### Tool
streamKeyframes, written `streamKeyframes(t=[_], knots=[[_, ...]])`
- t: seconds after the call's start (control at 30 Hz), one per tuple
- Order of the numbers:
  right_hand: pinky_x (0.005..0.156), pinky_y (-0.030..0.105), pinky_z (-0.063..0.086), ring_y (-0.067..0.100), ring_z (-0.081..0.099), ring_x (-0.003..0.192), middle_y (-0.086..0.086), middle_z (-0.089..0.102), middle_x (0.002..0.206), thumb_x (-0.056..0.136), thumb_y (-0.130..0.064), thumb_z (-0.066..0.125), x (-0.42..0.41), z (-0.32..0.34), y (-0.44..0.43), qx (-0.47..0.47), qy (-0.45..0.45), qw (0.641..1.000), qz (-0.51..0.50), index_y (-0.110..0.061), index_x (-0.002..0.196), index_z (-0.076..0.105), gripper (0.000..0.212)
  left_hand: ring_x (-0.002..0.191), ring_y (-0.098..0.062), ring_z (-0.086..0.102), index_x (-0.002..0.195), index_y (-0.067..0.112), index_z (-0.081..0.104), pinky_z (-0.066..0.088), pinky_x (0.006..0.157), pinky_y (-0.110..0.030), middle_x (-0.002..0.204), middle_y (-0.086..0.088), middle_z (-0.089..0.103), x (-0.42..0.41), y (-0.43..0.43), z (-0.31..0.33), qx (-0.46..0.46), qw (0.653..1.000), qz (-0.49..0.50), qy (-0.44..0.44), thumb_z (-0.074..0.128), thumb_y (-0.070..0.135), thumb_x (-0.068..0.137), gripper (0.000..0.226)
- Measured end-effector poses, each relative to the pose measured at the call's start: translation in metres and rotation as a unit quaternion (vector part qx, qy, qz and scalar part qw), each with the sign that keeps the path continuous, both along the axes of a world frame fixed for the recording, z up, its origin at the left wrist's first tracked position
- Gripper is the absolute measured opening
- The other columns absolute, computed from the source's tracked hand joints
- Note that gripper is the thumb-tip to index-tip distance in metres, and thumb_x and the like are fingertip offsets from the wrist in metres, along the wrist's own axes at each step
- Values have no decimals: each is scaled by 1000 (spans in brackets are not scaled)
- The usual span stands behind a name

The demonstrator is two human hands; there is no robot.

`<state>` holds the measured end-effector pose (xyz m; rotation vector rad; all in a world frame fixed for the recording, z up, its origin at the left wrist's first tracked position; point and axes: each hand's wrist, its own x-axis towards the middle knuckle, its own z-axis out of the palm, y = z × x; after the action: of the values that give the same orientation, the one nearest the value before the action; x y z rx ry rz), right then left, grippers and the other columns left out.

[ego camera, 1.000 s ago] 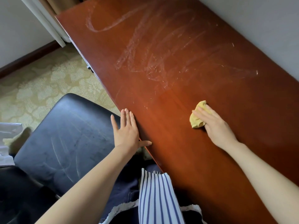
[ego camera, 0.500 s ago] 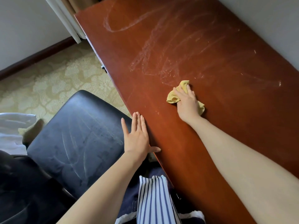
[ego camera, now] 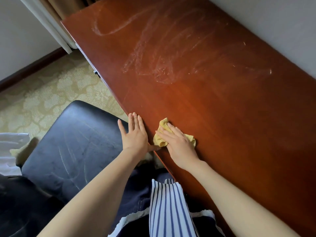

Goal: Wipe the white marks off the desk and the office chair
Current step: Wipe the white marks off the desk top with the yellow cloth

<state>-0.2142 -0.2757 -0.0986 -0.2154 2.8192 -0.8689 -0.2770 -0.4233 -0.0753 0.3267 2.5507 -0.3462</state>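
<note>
right now my right hand [ego camera: 177, 144] lies flat on a crumpled yellow cloth [ego camera: 161, 127], fingers straight and close together, pressing it onto the reddish-brown desk [ego camera: 230, 125] close to its near edge. the cloth sticks out past my fingertips and on both sides of my palm. my left hand [ego camera: 135, 135] is just beside it, also flat with the fingers straight and together, laid along the desk's edge. its thumb points toward the cloth and reaches the cloth's lower corner, though i cannot tell whether they touch. neither hand curls round anything. the white marks [ego camera: 153, 65] on the desk are farther along the top, well apart from the cloth: a looping streak near the far corner, broad hazy smears across the middle, and small flecks toward the wall side. the wood around the cloth looks glossy. to my left, the seat of the black office chair [ego camera: 73, 142] sits just beside the desk's edge, under my left forearm, and pale curved marks [ego camera: 64, 161] run across its cushion. below my arms a blue-and-white striped apron [ego camera: 169, 211] lies over dark clothing with a white lace trim. beyond the chair is a patterned beige carpet [ego camera: 42, 94]. something white and crumpled [ego camera: 8, 151] shows at the left border; i cannot tell what it is.
</note>
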Motion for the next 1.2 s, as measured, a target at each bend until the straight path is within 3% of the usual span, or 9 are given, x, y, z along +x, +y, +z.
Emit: streamKeyframes(t=[0.13, 0.27, 0.43, 0.6, 0.73, 0.8, 0.97, 1.1, 1.2], knots=[[118, 26, 9, 4, 6, 144, -14, 30, 151, 95, 0, 40, 45, 1, 32, 20, -21, 1000, 1, -35, 143, 35, 60, 143, -30, -21, 146, -3, -16, -10, 109, -62, 156, -19, -17, 1, -2, 0, 13, 1000, 8, -3, 44, 84, 68, 131], [118, 31, 16, 4, 10, 143, -14, 28, 151, 96, -3, 42, 59, 3, 76, 68, -32, 995, -65, -40, 142, 33, 60, 143, -31, -21, 146, -3, -16, -8, 110, -62, 156, -18, -17, 1, -2, 0, 32, 999, 10, -7, 44, 83, 68, 131], [118, 31, 15, 10, 16, 143, -8, 31, 151, 95, 1, 42, 32, 7, 127, 111, -27, 983, -144, -32, 142, 38, 58, 143, -32, -20, 147, 0, -13, -7, 109, -63, 157, -16, -16, -1, -6, -2, 58, 998, 8, -9, 45, 82, 70, 127], [113, 41, 27, 21, 20, 143, 2, 27, 154, 98, -5, 39, -17, 14, 143, 69, -66, 956, -277, -31, 140, 43, 50, 144, -33, -16, 151, 11, -5, -1, 111, -61, 159, -5, -14, -9, -27, -3, 125, 992, 10, -23, 48, 78, 73, 116], [115, 39, 16, 25, 12, 145, 8, 19, 156, 101, -10, 38, -40, 16, 110, 52, -69, 921, -379, -27, 142, 41, 45, 145, -32, -11, 151, 14, 2, 4, 112, -59, 159, -3, -13, 1, -35, -6, 180, 984, 4, 8, 55, 69, 77, 107], [116, 36, 13, 25, 11, 145, 7, 22, 155, 100, -10, 40, -43, 15, 88, 44, -60, 929, -362, -23, 142, 41, 44, 145, -31, -10, 152, 15, 6, 5, 112, -58, 159, -3, -12, 9, -35, -9, 196, 980, -3, 22, 55, 65, 81, 99], [114, 35, 17, 22, 13, 144, -1, 19, 157, 98, -11, 42, -25, 3, 32, 21, -68, 955, -288, -36, 141, 38, 50, 146, -27, -12, 151, 16, 12, -1, 114, -53, 160, -2, -8, 25, -34, -14, 254, 967, 7, 34, 52, 46, 92, 77], [115, 25, 6, 16, 18, 143, -4, 41, 147, 94, -3, 46, 16, -4, -5, 5, 17, 977, -212, -25, 138, 47, 50, 146, -27, -12, 151, 18, 13, -3, 114, -53, 160, -1, -5, 27, -35, -13, 281, 959, -5, 28, 52, 43, 93, 74], [116, 27, 8, 19, 26, 141, -1, 48, 141, 89, 2, 50, 52, -3, -21, -4, 41, 974, -221, -19, 134, 53, 50, 145, -26, -14, 152, 21, 10, -2, 113, -55, 160, 0, -6, 22, -36, -10, 275, 958, -79, 15, 54, 49, 91, 80]])
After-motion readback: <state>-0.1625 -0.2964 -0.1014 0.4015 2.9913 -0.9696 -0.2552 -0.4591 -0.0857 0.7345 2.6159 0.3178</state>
